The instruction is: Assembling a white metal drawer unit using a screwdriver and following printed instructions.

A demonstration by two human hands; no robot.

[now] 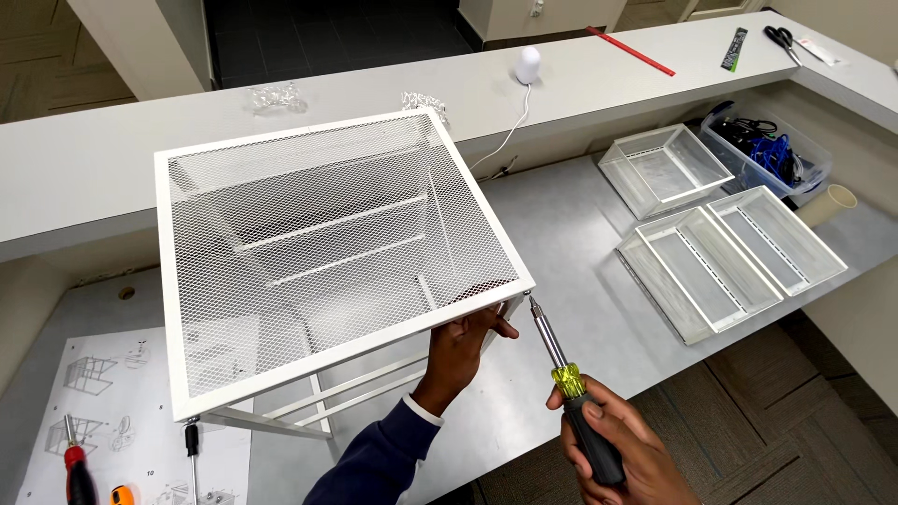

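Head view: my left hand (460, 351) grips the lower right edge of one white mesh frame (327, 243) at frame centre; it looks light but stiff, best held by its rim. My right hand (613, 440) is closed round one screwdriver (572, 393), tip at the corner. Three mesh trays (711, 243) lie at right on the tabletop (580, 243)
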